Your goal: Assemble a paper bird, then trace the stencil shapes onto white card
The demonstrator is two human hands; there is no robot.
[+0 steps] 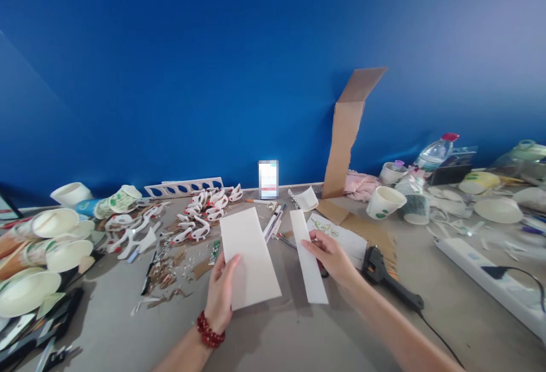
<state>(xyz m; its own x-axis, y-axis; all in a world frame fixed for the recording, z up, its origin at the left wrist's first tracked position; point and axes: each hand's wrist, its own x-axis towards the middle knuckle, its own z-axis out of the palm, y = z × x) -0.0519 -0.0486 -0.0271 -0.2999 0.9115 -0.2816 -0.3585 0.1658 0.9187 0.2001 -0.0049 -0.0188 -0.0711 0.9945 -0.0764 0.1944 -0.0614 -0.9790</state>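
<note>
My left hand, with a red bead bracelet on the wrist, grips the lower left edge of a wide white card sheet held over the grey table. My right hand pinches the right edge of a narrow white card strip lying beside the wide sheet. The two pieces are apart, with a gap of table between them. Several pens lie just behind them.
A black glue gun with its cord lies right of my right hand. Stacked paper cups and cut cup scraps fill the left. A cardboard strip leans on the blue wall. Cups, bowls, a bottle and a power strip sit on the right.
</note>
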